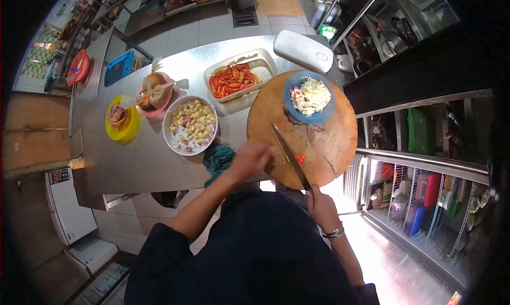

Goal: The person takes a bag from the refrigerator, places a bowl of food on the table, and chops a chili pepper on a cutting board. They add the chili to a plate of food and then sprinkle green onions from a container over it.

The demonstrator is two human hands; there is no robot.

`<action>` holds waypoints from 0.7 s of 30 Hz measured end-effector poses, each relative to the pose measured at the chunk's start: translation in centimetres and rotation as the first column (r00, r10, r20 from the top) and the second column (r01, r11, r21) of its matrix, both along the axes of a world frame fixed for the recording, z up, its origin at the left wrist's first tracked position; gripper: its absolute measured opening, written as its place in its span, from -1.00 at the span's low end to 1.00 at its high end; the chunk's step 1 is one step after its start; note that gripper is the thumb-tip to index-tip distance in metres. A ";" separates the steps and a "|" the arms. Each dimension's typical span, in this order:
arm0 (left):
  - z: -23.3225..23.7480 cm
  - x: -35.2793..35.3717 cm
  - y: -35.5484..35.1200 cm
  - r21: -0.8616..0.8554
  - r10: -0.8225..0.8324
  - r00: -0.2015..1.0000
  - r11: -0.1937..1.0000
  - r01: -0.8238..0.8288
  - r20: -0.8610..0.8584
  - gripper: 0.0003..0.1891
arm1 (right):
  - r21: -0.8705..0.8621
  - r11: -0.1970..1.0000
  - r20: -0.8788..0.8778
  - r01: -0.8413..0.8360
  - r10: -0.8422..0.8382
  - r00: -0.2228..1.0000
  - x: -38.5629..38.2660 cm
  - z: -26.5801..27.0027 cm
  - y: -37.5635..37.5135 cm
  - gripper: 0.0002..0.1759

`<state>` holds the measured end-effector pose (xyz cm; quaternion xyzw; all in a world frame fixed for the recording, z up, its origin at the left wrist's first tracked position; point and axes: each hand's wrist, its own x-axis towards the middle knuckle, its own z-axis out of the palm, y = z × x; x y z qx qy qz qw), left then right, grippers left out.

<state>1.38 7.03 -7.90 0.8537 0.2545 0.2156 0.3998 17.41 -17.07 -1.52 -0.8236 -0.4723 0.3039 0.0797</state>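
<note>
Pale floor tiles (pixel 212 33) lie beyond a steel table (pixel 114 167), with metal shelving (pixel 425 15) and glaring light (pixel 385 252) at right.

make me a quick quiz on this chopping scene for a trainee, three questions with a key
1. Multiple choice: which hand grips the knife?
a) the left
b) the right
c) both
2. True or false: the blue plate of pale chopped pieces sits on the round wooden board.
3. Fill in the blank: the rectangular tray holds mostly red ____.

Key:
1. b: the right hand is closed on the handle; the left hand is blurred, to the left of the blade.
2. True.
3. chilies.
</note>
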 end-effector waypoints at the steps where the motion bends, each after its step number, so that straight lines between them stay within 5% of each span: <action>1: 0.3 -0.7 1.8 0.019 0.119 0.993 0.993 -0.119 0.023 -0.83 | 0.049 0.997 -0.049 0.053 -0.051 0.998 0.0 0.5 -0.1 -0.71; 5: 0.5 -2.8 11.6 0.056 0.435 0.898 0.900 -0.432 -0.067 -0.82 | 0.029 0.993 -0.251 0.111 -0.100 0.963 0.3 -0.2 0.0 -0.70; 8: -0.6 -4.1 19.2 0.145 0.447 0.895 0.885 -0.442 -0.002 -0.84 | -0.006 0.998 -0.236 0.065 -0.064 0.970 -0.5 -0.7 0.8 -0.69; 10: -0.7 -4.4 22.7 0.451 0.416 0.903 0.830 -0.328 -0.108 -0.83 | 0.087 0.996 -0.089 0.011 -0.004 0.996 -1.2 -4.2 -0.8 -0.69; 14: -0.9 -3.1 26.1 0.526 0.281 0.883 0.849 -0.047 -0.376 -0.80 | -0.015 1.000 -0.061 0.021 -0.022 0.998 -1.3 -4.1 -0.9 -0.67; 17: -1.9 -1.5 27.5 0.566 0.144 0.896 0.813 0.134 -0.419 -0.80 | 0.046 0.996 -0.123 0.076 -0.070 0.990 -1.3 -3.4 -0.8 -0.68; 19: -2.0 -0.2 27.6 0.579 0.125 0.926 0.808 0.113 -0.356 -0.80 | 0.002 0.976 -0.169 0.217 -0.213 0.962 -1.6 -3.1 -0.6 -0.71; 21: -0.9 1.1 27.7 0.485 0.096 0.800 0.835 0.259 -0.593 -0.74 | -0.024 0.973 -0.158 0.228 -0.229 0.960 -1.8 -3.5 -0.8 -0.72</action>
